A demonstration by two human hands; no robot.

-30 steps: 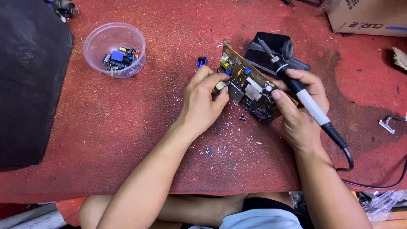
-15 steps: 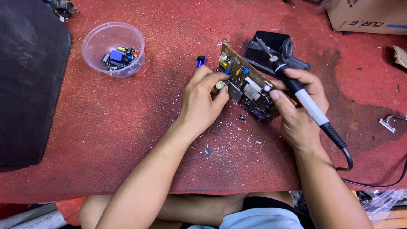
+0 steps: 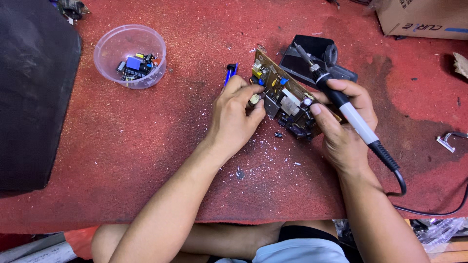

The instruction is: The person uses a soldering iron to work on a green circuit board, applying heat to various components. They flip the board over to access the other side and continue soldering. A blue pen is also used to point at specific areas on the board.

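**Board held on edge, iron in right hand**

The circuit board (image 3: 285,100) stands tilted on its long edge on the red desk (image 3: 146,160), near the middle of the view, its component side facing the person.

The left hand (image 3: 236,114) is closed at the board's left end. Its thumb and forefinger pinch a small cylindrical part (image 3: 254,100) that sits against the board; whether that part is free of the board cannot be told.

The right hand (image 3: 343,122) is wrapped around the grip of a soldering iron (image 3: 341,104). Its thumb presses against the board's right end. The iron's tip points up and away, over a black stand (image 3: 317,61) lying just behind the board. The iron's cord (image 3: 404,187) runs off toward the desk's near right edge.

A blue pen-like tool (image 3: 230,73) lies just beyond the left hand. A clear plastic bowl (image 3: 130,56) holding small loose components stands well apart to the left. Pale flecks of debris (image 3: 273,156) are scattered on the desk below the board. A cardboard box (image 3: 424,17) sits at the far right corner.
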